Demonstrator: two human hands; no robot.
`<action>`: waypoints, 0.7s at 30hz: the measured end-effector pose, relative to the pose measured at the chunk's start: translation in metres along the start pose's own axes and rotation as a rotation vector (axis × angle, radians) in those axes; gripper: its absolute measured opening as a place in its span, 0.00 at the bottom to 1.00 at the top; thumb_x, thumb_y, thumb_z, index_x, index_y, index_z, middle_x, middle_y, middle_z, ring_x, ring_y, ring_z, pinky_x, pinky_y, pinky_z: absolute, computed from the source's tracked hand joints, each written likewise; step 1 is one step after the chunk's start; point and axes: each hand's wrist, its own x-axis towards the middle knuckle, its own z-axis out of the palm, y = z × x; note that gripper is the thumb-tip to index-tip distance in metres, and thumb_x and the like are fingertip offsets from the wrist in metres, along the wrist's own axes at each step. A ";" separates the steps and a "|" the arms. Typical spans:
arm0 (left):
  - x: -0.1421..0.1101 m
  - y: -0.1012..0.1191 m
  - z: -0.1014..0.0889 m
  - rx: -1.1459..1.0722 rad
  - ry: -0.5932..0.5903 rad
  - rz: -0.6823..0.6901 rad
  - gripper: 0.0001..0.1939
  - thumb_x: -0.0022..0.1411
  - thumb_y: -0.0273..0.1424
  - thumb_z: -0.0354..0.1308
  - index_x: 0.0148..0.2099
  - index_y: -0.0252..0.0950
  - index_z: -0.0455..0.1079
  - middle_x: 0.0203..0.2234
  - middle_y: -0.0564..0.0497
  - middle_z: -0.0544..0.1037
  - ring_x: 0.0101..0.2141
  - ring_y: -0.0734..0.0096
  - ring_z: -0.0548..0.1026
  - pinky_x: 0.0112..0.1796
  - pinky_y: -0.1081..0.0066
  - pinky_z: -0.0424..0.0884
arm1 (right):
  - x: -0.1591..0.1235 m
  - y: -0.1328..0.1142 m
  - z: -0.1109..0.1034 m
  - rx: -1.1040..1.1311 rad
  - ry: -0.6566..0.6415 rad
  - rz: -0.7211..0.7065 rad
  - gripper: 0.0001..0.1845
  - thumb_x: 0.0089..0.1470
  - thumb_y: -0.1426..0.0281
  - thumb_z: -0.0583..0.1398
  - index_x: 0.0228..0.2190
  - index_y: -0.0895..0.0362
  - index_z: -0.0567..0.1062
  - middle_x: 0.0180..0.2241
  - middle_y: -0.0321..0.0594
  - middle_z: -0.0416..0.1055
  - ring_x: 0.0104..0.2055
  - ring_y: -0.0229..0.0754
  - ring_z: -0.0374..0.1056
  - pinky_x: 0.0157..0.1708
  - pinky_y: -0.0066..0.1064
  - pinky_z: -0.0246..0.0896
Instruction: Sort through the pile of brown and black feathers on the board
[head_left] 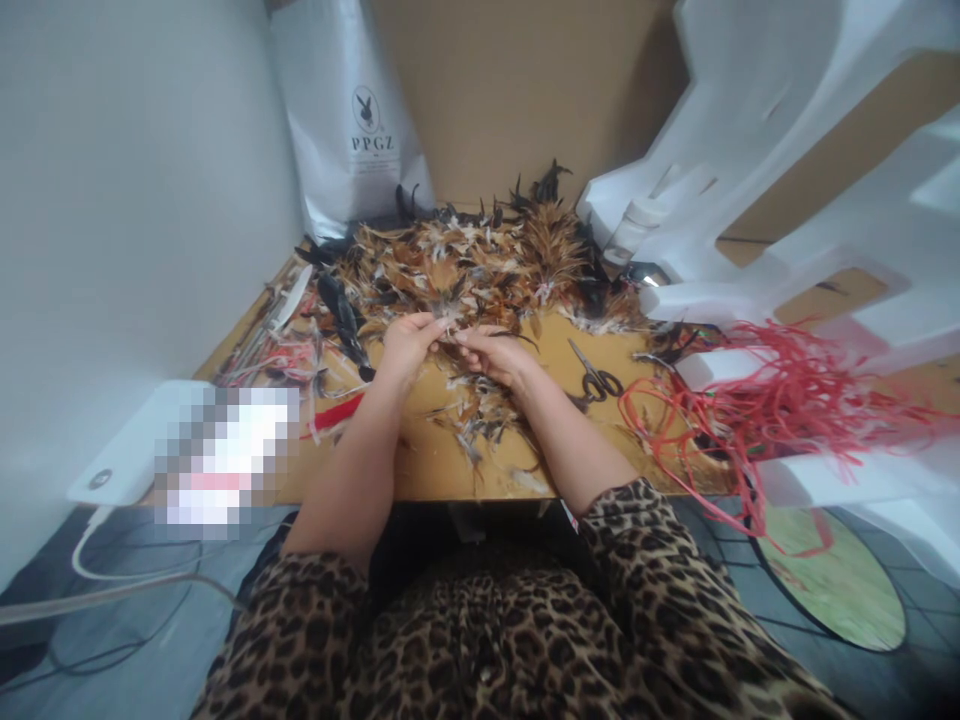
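Small brown feather bunch (444,280) at mid-table, held upright or tipped away, cannot tell which; its fan merges to the eye with the heap behind. Left hand (414,342) has thumb and fingers pinched on the pale lower end. Right hand (491,352) meets it there, fingers curled in; cannot tell whether its fingertips close on the quills or only touch them. Judged handling: almost no weight, vanes soft and easily ruffled or bent, quills thinner and stiffer, likely slick enough to slide past one another under a loose pinch. Best hold looks to be low, at the gathered quill ends, light but firm, fan left free. Just beyond, the broad feather heap (480,235), brown with black tips. Nearer the body, loose feathers (480,412) scattered on the yellowish table (420,465) below the wrists. Scissors (592,378) lie near the right forearm; red strands (787,395) tangle farther right. Black feathers (339,305) beside the left hand, white bag (341,120) standing behind.
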 end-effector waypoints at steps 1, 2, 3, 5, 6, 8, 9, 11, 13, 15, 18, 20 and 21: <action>0.000 0.000 0.001 0.013 -0.008 0.015 0.10 0.44 0.34 0.66 0.25 0.32 0.74 0.17 0.52 0.73 0.17 0.83 0.63 0.19 0.79 0.55 | 0.001 0.001 0.000 0.020 -0.022 0.017 0.17 0.35 0.65 0.69 0.24 0.62 0.70 0.17 0.29 0.64 0.16 0.25 0.52 0.15 0.18 0.45; -0.001 -0.001 0.002 0.024 -0.018 0.025 0.10 0.44 0.34 0.66 0.25 0.32 0.74 0.18 0.52 0.73 0.18 0.82 0.63 0.20 0.79 0.56 | 0.001 0.002 0.000 0.046 -0.042 0.031 0.17 0.35 0.65 0.68 0.24 0.62 0.70 0.17 0.29 0.63 0.16 0.24 0.51 0.15 0.18 0.44; -0.001 -0.001 0.002 0.033 -0.028 0.032 0.10 0.45 0.34 0.66 0.24 0.32 0.73 0.18 0.52 0.73 0.18 0.82 0.64 0.20 0.79 0.56 | 0.002 0.002 0.000 0.079 -0.061 0.045 0.16 0.36 0.66 0.68 0.25 0.62 0.70 0.17 0.29 0.62 0.16 0.24 0.51 0.14 0.17 0.43; -0.002 0.000 0.003 0.044 -0.045 0.043 0.10 0.45 0.34 0.65 0.24 0.32 0.73 0.18 0.52 0.73 0.18 0.82 0.64 0.22 0.79 0.58 | 0.002 0.003 -0.001 0.159 -0.093 0.066 0.15 0.37 0.67 0.68 0.26 0.62 0.70 0.18 0.29 0.61 0.16 0.23 0.50 0.15 0.16 0.42; -0.003 0.000 0.003 0.046 -0.052 0.045 0.10 0.46 0.34 0.65 0.24 0.32 0.73 0.17 0.53 0.73 0.19 0.82 0.64 0.22 0.78 0.59 | 0.002 0.003 -0.002 0.197 -0.111 0.081 0.15 0.37 0.68 0.67 0.27 0.62 0.70 0.18 0.29 0.61 0.17 0.23 0.50 0.15 0.16 0.42; -0.003 0.000 0.003 0.039 -0.062 0.043 0.10 0.46 0.34 0.65 0.24 0.32 0.73 0.17 0.53 0.73 0.19 0.81 0.65 0.23 0.78 0.60 | 0.002 0.003 -0.002 0.256 -0.142 0.112 0.15 0.38 0.69 0.67 0.27 0.62 0.70 0.19 0.29 0.61 0.17 0.23 0.50 0.15 0.15 0.41; -0.003 -0.001 0.003 0.032 -0.067 0.040 0.10 0.45 0.34 0.66 0.24 0.32 0.72 0.18 0.53 0.73 0.20 0.81 0.66 0.24 0.78 0.61 | 0.002 0.003 -0.002 0.272 -0.152 0.126 0.15 0.38 0.69 0.67 0.28 0.62 0.69 0.19 0.29 0.60 0.17 0.23 0.49 0.15 0.15 0.41; -0.004 -0.001 0.004 0.013 -0.081 0.031 0.10 0.45 0.35 0.66 0.24 0.32 0.72 0.18 0.52 0.73 0.21 0.80 0.67 0.25 0.79 0.62 | 0.001 0.003 0.000 0.279 -0.160 0.139 0.15 0.38 0.70 0.67 0.28 0.62 0.69 0.19 0.28 0.60 0.17 0.23 0.48 0.14 0.15 0.39; -0.004 -0.002 0.005 -0.018 -0.093 0.014 0.11 0.45 0.35 0.66 0.26 0.31 0.73 0.20 0.51 0.74 0.21 0.80 0.68 0.26 0.79 0.63 | 0.001 0.003 0.002 0.265 -0.156 0.125 0.15 0.37 0.70 0.67 0.27 0.61 0.68 0.19 0.28 0.59 0.17 0.23 0.46 0.14 0.15 0.37; -0.005 -0.002 0.007 -0.072 -0.078 -0.023 0.11 0.44 0.35 0.66 0.27 0.31 0.73 0.20 0.52 0.74 0.21 0.81 0.69 0.26 0.79 0.64 | 0.001 0.003 0.004 0.223 -0.135 0.077 0.16 0.36 0.69 0.68 0.26 0.61 0.67 0.19 0.28 0.60 0.16 0.23 0.46 0.14 0.16 0.35; -0.006 -0.001 0.009 -0.188 0.007 -0.103 0.11 0.42 0.33 0.68 0.27 0.32 0.72 0.21 0.52 0.75 0.22 0.82 0.70 0.26 0.80 0.65 | 0.002 0.006 0.008 0.117 -0.012 -0.070 0.18 0.34 0.66 0.68 0.24 0.60 0.67 0.16 0.27 0.58 0.16 0.24 0.47 0.15 0.18 0.37; -0.006 0.000 0.009 -0.240 0.045 -0.148 0.12 0.41 0.32 0.68 0.28 0.32 0.72 0.22 0.52 0.76 0.23 0.81 0.72 0.25 0.81 0.65 | 0.003 0.008 0.010 0.029 0.115 -0.189 0.18 0.34 0.64 0.68 0.24 0.60 0.69 0.15 0.26 0.59 0.16 0.25 0.48 0.16 0.19 0.39; -0.006 0.000 0.009 -0.254 0.051 -0.162 0.12 0.41 0.32 0.68 0.28 0.32 0.72 0.22 0.52 0.76 0.24 0.80 0.72 0.24 0.81 0.65 | 0.004 0.010 0.010 -0.020 0.175 -0.237 0.17 0.34 0.63 0.68 0.24 0.59 0.69 0.15 0.26 0.59 0.16 0.25 0.49 0.16 0.20 0.40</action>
